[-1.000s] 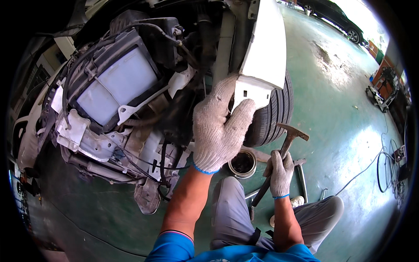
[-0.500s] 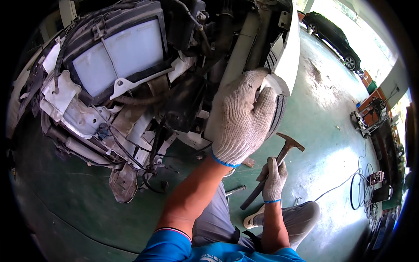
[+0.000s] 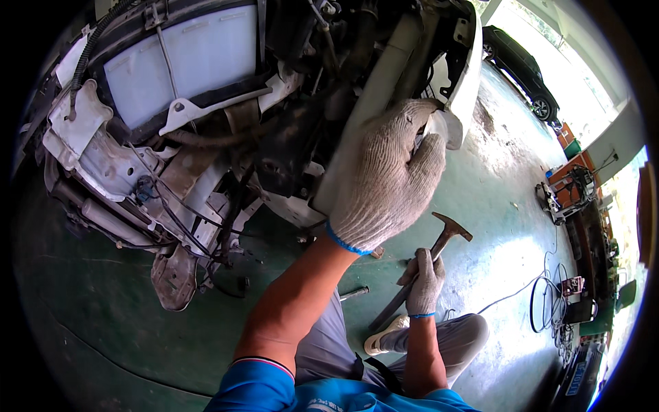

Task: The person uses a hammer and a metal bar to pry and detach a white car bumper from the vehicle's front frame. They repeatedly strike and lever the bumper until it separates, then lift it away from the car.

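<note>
Head view: my left hand (image 3: pixel 384 178), in a white knit glove with a blue cuff, is raised and closed around the lower edge of a white painted car body panel (image 3: pixel 461 89), fingers curled over it. That panel hangs at the front corner of a stripped car front with an exposed radiator and grey brackets (image 3: pixel 178 75). My right hand (image 3: pixel 424 283), same glove, grips the shaft of a rusty metal hammer with a dark flat head (image 3: pixel 439 242), held low above the green painted concrete floor (image 3: pixel 89 329), near my knee. A dark parked car (image 3: pixel 522 69) sits far back.
</note>
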{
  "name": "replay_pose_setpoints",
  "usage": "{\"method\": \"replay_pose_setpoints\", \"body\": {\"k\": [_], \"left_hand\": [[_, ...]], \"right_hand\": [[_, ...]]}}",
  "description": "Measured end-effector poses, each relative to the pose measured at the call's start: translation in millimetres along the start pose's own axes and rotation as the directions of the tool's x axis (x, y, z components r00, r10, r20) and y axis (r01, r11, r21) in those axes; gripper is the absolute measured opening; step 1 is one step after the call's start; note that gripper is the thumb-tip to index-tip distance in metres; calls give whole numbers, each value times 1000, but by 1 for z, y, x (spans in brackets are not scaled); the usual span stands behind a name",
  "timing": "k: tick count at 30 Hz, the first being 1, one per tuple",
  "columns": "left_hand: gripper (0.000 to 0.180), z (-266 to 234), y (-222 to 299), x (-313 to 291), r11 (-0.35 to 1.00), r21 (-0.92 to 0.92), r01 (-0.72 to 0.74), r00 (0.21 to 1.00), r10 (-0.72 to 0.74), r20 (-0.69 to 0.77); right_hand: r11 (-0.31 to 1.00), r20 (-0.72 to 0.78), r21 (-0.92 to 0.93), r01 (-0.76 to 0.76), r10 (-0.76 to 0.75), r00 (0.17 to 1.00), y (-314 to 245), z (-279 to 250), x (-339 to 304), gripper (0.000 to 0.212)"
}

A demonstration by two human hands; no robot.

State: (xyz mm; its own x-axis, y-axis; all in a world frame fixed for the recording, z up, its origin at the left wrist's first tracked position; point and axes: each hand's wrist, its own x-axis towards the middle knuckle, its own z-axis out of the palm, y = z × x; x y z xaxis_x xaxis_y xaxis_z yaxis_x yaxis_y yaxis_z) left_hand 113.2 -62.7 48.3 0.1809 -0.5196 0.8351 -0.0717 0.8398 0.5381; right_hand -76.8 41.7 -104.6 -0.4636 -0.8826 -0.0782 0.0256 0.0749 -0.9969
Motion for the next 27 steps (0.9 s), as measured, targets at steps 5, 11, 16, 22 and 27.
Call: {"method": "replay_pose_setpoints", "body": {"k": [5, 11, 16, 22, 27], "left_hand": [[28, -5, 0, 1, 998, -7, 62, 996, -61, 66], [30, -2, 8, -4, 995, -45, 87, 996, -86, 8], [31, -1, 22, -5, 970, -62, 234, 972, -235, 3], [39, -11, 16, -6, 968, -93, 235, 967, -222, 128], [53, -21, 24, 2, 580, -662, 474, 858, -473, 200]], "right_hand": [[1000, -21, 9, 14, -14, 1000, 5, -7, 0, 27], [1000, -11, 5, -6, 6, 1000, 7, -12, 1, 26], [1000, -14, 6, -21, 21, 1000, 7, -16, 1, 25], [1000, 1, 14, -19, 19, 1000, 11, -37, 10, 24], [995, 6, 0, -101, 101, 995, -1, -54, 25, 24]]}}
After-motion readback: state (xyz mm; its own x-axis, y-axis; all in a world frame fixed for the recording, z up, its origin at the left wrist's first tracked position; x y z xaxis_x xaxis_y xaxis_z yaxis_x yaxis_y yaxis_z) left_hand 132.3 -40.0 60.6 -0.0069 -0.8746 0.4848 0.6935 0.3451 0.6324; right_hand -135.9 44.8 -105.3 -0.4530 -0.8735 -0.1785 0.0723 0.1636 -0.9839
